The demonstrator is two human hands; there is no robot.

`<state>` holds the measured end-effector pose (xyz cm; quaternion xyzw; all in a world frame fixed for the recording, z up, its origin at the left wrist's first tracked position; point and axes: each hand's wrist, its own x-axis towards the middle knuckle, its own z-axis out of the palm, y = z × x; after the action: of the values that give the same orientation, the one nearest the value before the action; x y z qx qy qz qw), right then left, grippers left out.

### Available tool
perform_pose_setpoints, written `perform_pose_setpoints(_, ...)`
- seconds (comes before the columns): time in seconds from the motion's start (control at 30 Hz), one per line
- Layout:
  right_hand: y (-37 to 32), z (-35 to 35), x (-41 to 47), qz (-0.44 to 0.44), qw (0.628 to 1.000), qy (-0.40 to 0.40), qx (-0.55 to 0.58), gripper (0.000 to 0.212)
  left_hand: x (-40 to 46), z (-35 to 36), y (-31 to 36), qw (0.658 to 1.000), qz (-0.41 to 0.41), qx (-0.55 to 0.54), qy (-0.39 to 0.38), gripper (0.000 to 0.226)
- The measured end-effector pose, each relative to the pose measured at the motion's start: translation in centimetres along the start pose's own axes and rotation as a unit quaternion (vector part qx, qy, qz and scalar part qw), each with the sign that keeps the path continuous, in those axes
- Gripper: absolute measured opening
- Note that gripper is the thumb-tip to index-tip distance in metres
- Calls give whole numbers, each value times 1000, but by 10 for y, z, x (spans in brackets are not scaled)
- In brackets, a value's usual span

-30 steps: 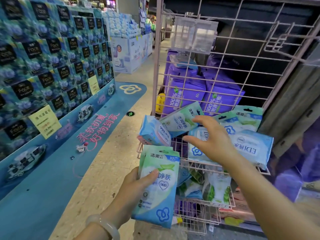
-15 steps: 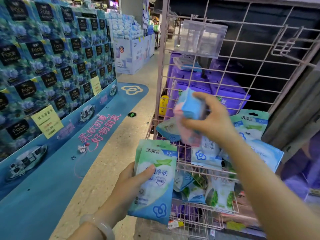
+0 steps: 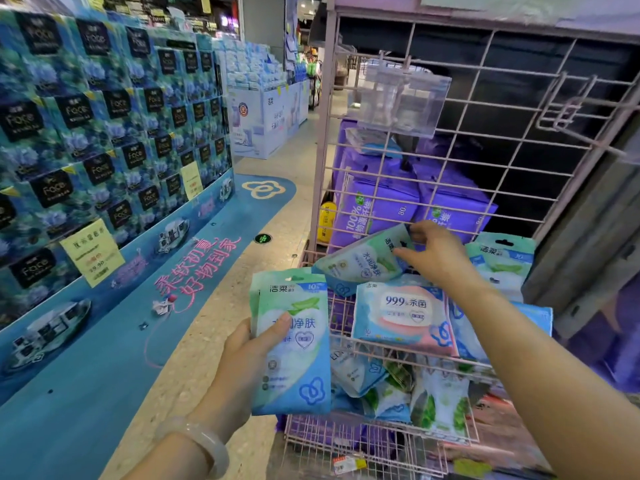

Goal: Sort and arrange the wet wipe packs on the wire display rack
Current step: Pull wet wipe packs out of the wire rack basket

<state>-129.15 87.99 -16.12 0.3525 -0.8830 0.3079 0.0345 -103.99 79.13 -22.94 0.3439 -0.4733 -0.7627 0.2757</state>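
Observation:
My left hand (image 3: 242, 362) grips a small stack of green-and-blue wet wipe packs (image 3: 294, 344) upright, in front of the pink wire display rack (image 3: 377, 188). My right hand (image 3: 436, 254) pinches the top corner of another green-and-blue pack (image 3: 360, 265) that lies tilted at the back left of the upper wire basket. A blue-and-pink "999" pack (image 3: 403, 315) lies flat at the basket's front, face up. More packs (image 3: 498, 261) lean at the right of that basket. Several packs (image 3: 398, 393) sit jumbled in the lower basket.
Large purple wipe packs (image 3: 377, 209) are stacked behind the rack's wire grid. A clear plastic holder (image 3: 401, 98) hangs on the grid above. A wall of blue tissue boxes (image 3: 104, 133) stands at the left, with a blue floor mat (image 3: 121, 341) along the aisle.
My right hand has set the blue-and-pink pack down flat at the front of the upper basket and moved back to pinch the tilted green pack. My left hand has kept its stack.

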Motion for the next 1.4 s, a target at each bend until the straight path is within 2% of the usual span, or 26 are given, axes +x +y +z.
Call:
perform_pose_setpoints(0.07,-1,7,12,23,998,-24,-52,42,-1,1,2,1000,-6,-2,3,25)
perform_pose_setpoints(0.17,-2,15,17,6,996,21,-84,24,-1,1,2,1000,-8,5,8,24)
perform_pose_setpoints(0.27,-3,20,17,-26,999,47,-2,8,2,-3,2,1000,0,13,10,25)
perform_pose_setpoints(0.4,-12,0,26,3,978,61,197,20,3,-12,0,999,6,36,2,32)
perform_pose_setpoints(0.5,-19,-16,27,-4,949,88,304,27,3,-14,1,998,19,64,-12,48)
perform_pose_setpoints(0.6,-25,-25,23,-16,891,93,445,25,4,-13,2,996,27,85,-17,57)
perform_pose_setpoints(0.7,-34,-37,18,-16,825,62,562,21,3,-11,2,996,31,87,-12,65)
perform_pose_setpoints(0.77,-40,-44,11,-13,796,3,606,19,5,-11,3,995,39,94,6,60)
perform_pose_setpoints(0.87,-49,-36,-5,-9,814,-142,563,16,6,-8,5,993,50,100,38,49)
perform_pose_setpoints(0.93,-52,-18,-17,-25,825,-229,516,9,6,-3,6,995,53,74,31,41)
perform_pose_setpoints(1.0,-57,1,-30,-45,827,-286,482,9,4,3,7,998,50,44,17,32)
perform_pose_setpoints(1.1,-62,22,-40,-61,831,-333,441,18,3,9,10,996,69,53,7,30)
perform_pose_setpoints(1.2,-63,33,-44,-82,862,-324,381,22,5,11,13,996,76,48,-19,24)
perform_pose_setpoints(1.27,-60,29,-41,-86,877,-284,377,25,6,16,13,995,75,58,-16,31)
perform_pose_setpoints(1.33,-51,13,-35,-73,873,-236,421,23,8,18,14,995,76,66,4,32)
perform_pose_setpoints(1.4,-38,-8,-27,-48,851,-192,486,19,12,14,14,995,83,51,20,27)
